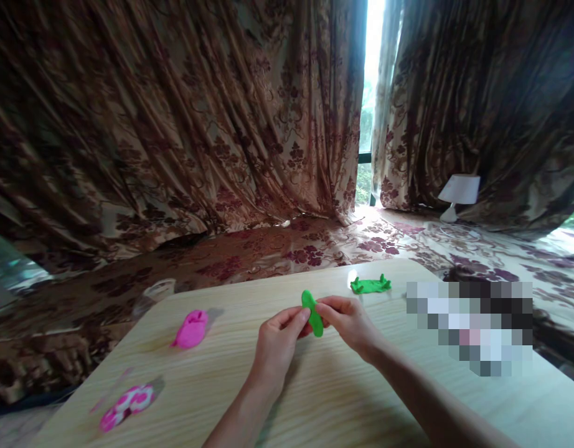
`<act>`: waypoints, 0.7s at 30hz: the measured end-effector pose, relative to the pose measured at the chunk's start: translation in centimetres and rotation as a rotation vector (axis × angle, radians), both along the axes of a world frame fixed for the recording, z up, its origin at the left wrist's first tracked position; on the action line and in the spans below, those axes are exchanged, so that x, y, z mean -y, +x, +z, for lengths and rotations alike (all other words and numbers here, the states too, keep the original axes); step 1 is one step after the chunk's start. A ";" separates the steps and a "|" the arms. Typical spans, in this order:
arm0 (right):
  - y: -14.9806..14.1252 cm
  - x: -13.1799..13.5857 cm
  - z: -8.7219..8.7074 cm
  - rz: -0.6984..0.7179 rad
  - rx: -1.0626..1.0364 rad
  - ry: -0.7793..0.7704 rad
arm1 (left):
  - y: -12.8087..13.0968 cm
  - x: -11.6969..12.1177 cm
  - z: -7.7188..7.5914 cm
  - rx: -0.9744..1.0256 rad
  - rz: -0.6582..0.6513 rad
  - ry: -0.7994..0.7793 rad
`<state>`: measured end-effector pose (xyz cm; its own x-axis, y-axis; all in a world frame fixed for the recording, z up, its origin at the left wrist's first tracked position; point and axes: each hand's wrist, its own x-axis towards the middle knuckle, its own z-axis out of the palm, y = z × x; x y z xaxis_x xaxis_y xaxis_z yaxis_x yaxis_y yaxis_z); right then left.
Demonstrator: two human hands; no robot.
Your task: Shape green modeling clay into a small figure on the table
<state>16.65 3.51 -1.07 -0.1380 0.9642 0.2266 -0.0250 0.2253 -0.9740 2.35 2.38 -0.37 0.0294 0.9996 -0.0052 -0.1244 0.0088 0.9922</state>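
Observation:
Both my hands meet above the middle of a light wooden table. Between them is a flattened strip of green modelling clay. My left hand pinches its lower left side with thumb and fingers closed. My right hand pinches its right side, fingers closed on it. A second green clay piece, flat with small points, lies on the table beyond my right hand.
A pink clay lump lies left of my hands, and a pink-and-white clay piece lies near the front left edge. A clear plastic cup stands at the table's far left edge. Patterned curtains and a white lamp stand behind.

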 end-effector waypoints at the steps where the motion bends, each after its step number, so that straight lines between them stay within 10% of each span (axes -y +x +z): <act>1: 0.0 0.0 -0.1 0.006 -0.010 0.003 | 0.0 0.0 -0.1 -0.005 0.000 0.000; 21: -0.4 0.2 -0.1 -0.062 -0.090 0.029 | 0.1 -0.1 -0.7 0.054 0.039 0.036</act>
